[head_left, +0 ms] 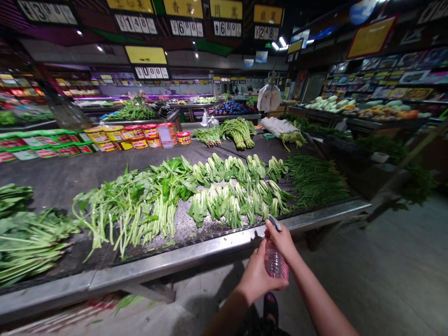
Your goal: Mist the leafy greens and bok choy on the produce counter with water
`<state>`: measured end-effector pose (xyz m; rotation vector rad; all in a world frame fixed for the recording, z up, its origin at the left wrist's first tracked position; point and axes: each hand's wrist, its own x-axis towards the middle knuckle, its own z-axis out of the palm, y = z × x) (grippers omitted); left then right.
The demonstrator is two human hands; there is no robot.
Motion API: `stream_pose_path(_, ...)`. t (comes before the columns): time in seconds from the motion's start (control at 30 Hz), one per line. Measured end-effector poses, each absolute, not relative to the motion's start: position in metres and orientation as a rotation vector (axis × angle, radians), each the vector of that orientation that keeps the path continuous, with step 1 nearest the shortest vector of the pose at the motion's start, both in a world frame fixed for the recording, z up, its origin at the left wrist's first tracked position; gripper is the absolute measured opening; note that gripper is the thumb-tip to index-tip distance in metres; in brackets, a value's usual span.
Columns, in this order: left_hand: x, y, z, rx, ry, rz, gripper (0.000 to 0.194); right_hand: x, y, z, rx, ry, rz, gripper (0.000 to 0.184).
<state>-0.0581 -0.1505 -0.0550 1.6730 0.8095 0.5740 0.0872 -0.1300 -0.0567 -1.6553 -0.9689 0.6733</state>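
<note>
A clear, ribbed plastic spray bottle [275, 262] with a pinkish tint is held in front of the metal edge of a vegetable stand. My left hand [257, 275] wraps around its body from the left and below. At the top, my right hand [282, 239] is closed around the neck, where a grey curved piece that looks like the spray head [275, 223] sticks out. My right fingers partly hide the neck. Just beyond both hands lie rows of small leafy green bunches [235, 210] on the dark mesh surface.
Long-stemmed greens [140, 200] and a thin green bundle [315, 179] flank the bunches. The stand's metal edge [217, 242] runs across in front of me. Behind are stacked tubs [140, 135], hanging plastic bags [269, 97] and price signs [145, 56]. A foot [270, 305] shows below.
</note>
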Motion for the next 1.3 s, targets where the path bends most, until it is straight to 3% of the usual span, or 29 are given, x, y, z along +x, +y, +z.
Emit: stream_pose_path(1.3, 0.02, -0.124, -0.037, 1.835, 0.628, 0.527, 0.114, 0.169, -0.132, -0.036, -1.573, -0.735, 0.499, 0.049)
